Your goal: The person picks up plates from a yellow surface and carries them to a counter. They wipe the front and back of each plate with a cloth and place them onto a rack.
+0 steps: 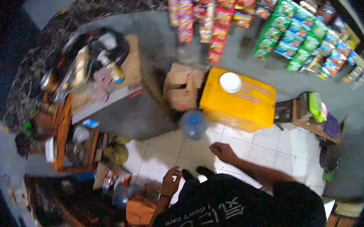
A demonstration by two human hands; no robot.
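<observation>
My left hand (pixel 171 181) hangs low in front of my body, fingers loosely bent and apart, with nothing visible in it. Further forward and to the right, my right hand (pixel 223 152) has its fingers curled in, and I see nothing in them. Nearest to the right hand stands a blue water gallon bottle (pixel 193 124) on the white tiled floor (pixel 163 150); hand and bottle look apart. Behind the bottle are a yellow box (pixel 242 101) with a round white object (pixel 230 82) on top and a brown cardboard box (pixel 183 88).
Hanging snack and sachet strips (pixel 218 31) line the far wall. A cluttered table (pixel 105 102) stands at left, with an orange container (pixel 139 211) lower down. To the right is a small wooden table (pixel 314 127) holding green and purple items.
</observation>
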